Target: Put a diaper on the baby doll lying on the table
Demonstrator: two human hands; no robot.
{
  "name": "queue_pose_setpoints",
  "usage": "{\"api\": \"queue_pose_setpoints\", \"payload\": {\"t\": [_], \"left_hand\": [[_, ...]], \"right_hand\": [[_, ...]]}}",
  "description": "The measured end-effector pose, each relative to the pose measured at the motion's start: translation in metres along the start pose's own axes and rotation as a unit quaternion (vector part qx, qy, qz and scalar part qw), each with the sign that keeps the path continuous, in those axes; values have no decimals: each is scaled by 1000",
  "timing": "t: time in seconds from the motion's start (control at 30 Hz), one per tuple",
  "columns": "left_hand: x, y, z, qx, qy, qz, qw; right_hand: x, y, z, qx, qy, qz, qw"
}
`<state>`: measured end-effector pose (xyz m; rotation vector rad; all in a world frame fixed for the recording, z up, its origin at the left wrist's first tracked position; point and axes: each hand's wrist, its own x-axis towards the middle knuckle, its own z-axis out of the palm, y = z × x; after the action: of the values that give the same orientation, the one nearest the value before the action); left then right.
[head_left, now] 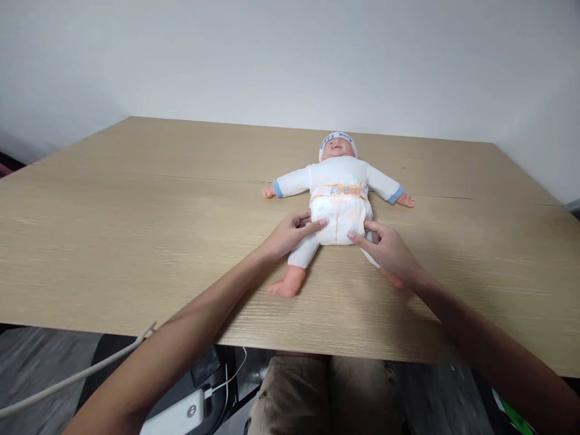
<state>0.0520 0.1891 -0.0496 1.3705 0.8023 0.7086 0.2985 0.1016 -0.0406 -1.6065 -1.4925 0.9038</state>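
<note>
A baby doll (pixel 339 169) in a white outfit with blue cuffs lies on its back, arms spread and feet toward me. Around its waist and hips is a white diaper (pixel 338 211) with an orange printed waistband. My left hand (pixel 293 234) grips the diaper's edge at the left leg opening, thumb on the front and fingers at the side. At the opposite leg opening, my right hand (pixel 385 244) pinches the other edge in the same way. The doll's leg beside my right hand is partly hidden by it.
The doll rests on a wide wooden table (pixel 158 229) that meets a pale wall (pixel 290 60). A light cable (pixel 81 376) crosses the lower left, near the table's front edge. Below are a white power bank (pixel 176 414) with a cable plugged in, and my legs (pixel 294 396).
</note>
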Motion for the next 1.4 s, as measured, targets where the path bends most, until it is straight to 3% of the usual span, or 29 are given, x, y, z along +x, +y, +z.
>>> {"api": "queue_pose_setpoints", "payload": {"t": [0.17,0.33,0.93,1.2,1.4], "left_hand": [[-3,5,-5,79,-3,-28,996],[-3,5,-11,53,-11,-61,997],[-2,2,-2,-13,-9,-9,1000],[-4,2,-6,-12,-15,-17,1000],[-4,4,-8,16,-12,-16,1000]], "right_hand": [[-3,3,11,22,20,-32,999],[-8,2,19,50,29,-38,998],[-8,0,16,56,51,0,997],[-10,8,15,-74,85,-35,993],[-7,9,12,-100,42,-56,992]]}}
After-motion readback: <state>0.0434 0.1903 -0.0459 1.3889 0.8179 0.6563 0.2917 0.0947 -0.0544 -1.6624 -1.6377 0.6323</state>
